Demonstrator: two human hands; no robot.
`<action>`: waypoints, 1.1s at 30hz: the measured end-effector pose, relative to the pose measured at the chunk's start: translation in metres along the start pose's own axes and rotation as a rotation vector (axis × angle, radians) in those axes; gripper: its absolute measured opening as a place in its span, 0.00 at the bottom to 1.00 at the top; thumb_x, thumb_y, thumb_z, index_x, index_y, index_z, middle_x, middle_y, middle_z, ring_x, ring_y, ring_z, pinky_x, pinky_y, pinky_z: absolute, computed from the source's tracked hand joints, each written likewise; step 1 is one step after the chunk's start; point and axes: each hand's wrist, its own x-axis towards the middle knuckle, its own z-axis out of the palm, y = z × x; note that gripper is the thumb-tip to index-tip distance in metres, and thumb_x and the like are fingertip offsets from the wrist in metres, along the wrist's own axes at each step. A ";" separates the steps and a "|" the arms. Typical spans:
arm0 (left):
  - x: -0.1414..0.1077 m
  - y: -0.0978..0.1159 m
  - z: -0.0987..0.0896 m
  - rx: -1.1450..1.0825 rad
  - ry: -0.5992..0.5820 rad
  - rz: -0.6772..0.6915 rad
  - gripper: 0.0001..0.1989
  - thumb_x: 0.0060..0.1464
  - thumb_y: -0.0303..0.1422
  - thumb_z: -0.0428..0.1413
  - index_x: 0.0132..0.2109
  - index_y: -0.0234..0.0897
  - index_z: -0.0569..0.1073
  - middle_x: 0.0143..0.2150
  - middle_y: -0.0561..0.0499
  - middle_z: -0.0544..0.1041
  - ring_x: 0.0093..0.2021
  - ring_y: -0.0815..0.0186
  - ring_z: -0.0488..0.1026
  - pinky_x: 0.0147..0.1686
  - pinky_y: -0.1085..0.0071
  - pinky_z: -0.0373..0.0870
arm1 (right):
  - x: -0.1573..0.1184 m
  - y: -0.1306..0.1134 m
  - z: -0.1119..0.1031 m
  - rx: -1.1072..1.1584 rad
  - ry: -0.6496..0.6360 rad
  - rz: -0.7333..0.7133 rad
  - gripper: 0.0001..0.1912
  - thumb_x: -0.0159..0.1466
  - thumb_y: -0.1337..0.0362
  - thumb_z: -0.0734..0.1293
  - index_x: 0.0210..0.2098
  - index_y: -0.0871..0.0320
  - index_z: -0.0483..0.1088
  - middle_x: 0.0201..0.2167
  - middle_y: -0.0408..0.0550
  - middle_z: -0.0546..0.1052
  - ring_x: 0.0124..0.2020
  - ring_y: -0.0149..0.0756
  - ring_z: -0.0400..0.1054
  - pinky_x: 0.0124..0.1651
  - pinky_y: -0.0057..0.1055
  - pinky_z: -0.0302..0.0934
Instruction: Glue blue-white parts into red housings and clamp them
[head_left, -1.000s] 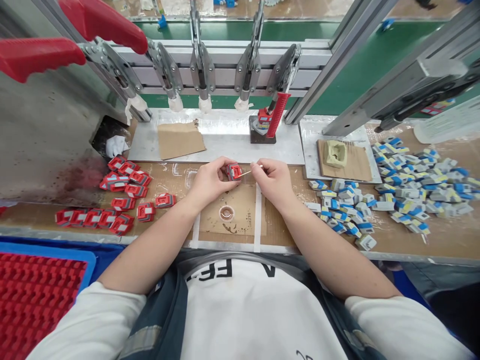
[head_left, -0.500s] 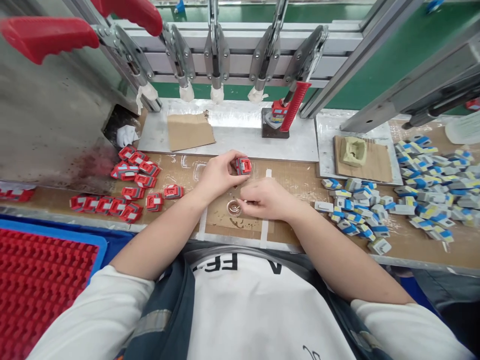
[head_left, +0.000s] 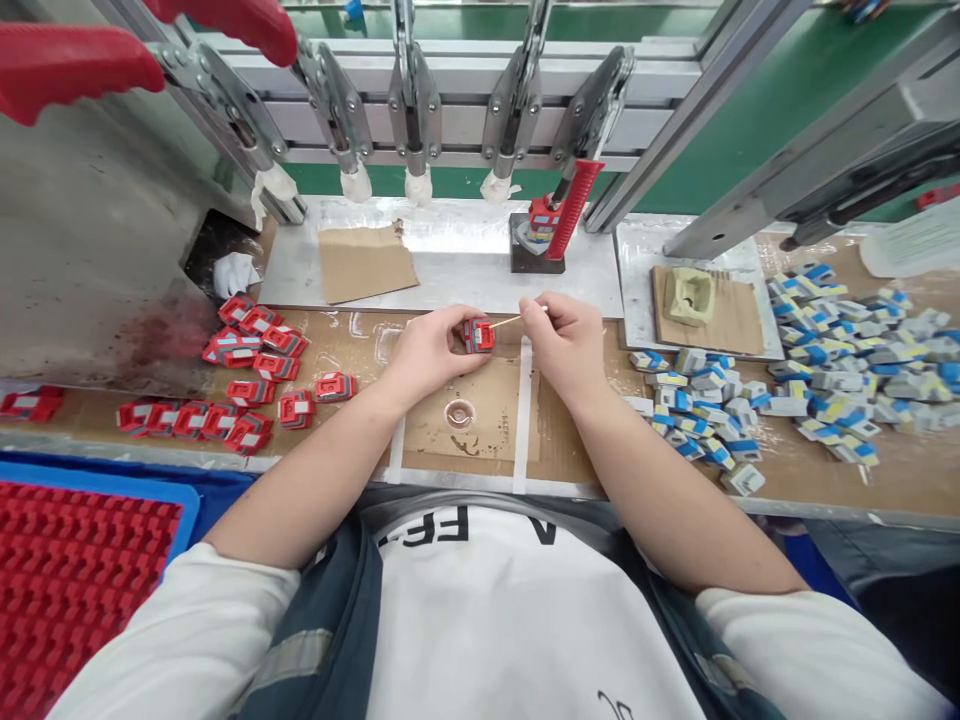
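Note:
Between the thumb and fingers of my left hand [head_left: 431, 355] is a small red and grey toy piece [head_left: 478, 336], its hollow side showing. My right hand [head_left: 566, 345] pinches a thin wooden stick [head_left: 508, 321], whose tip touches the red piece. Below both hands, a small round clear dish [head_left: 460, 414] holds some liquid and sits on stained cardboard [head_left: 491, 440] with white tape strips.
Red pieces [head_left: 296, 409] lie at left, beside a blue-rimmed tray [head_left: 189, 510]. Blue, yellow and grey pieces [head_left: 705, 390] are heaped at right. Toggle clamps [head_left: 415, 110] stand behind; one presses a red piece [head_left: 543, 217] on a dark block. A beige mould [head_left: 690, 296] rests on cardboard.
My right hand has moved up from beside the dish, and the stick now reaches the red piece. My left hand still holds that piece, now turned somewhat. The whole view has shifted slightly.

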 end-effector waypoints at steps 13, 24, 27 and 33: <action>0.000 0.004 0.000 0.028 -0.011 -0.022 0.23 0.49 0.34 0.69 0.54 0.38 0.82 0.35 0.53 0.78 0.35 0.66 0.71 0.36 0.71 0.62 | 0.002 0.004 0.004 -0.064 -0.028 -0.034 0.28 0.72 0.49 0.64 0.21 0.54 0.53 0.20 0.39 0.53 0.25 0.31 0.48 0.30 0.33 0.45; 0.002 0.000 0.000 0.006 0.010 -0.037 0.24 0.48 0.35 0.70 0.53 0.38 0.81 0.32 0.55 0.76 0.33 0.67 0.70 0.35 0.71 0.61 | -0.004 -0.003 -0.003 -0.081 -0.107 -0.123 0.25 0.69 0.59 0.64 0.21 0.54 0.48 0.19 0.37 0.50 0.23 0.28 0.45 0.29 0.33 0.41; 0.003 0.001 -0.001 -0.015 0.013 -0.052 0.24 0.48 0.35 0.69 0.53 0.36 0.80 0.30 0.56 0.74 0.30 0.68 0.68 0.34 0.72 0.61 | -0.010 -0.009 -0.005 -0.015 -0.285 -0.240 0.24 0.71 0.59 0.63 0.21 0.55 0.50 0.19 0.37 0.53 0.22 0.27 0.47 0.29 0.31 0.43; 0.005 -0.004 -0.004 -0.031 0.074 -0.031 0.26 0.49 0.37 0.69 0.56 0.37 0.80 0.26 0.58 0.69 0.27 0.68 0.64 0.31 0.72 0.60 | -0.028 -0.034 0.007 -0.353 -0.800 -0.460 0.22 0.74 0.58 0.63 0.23 0.57 0.65 0.22 0.43 0.71 0.25 0.31 0.61 0.32 0.32 0.45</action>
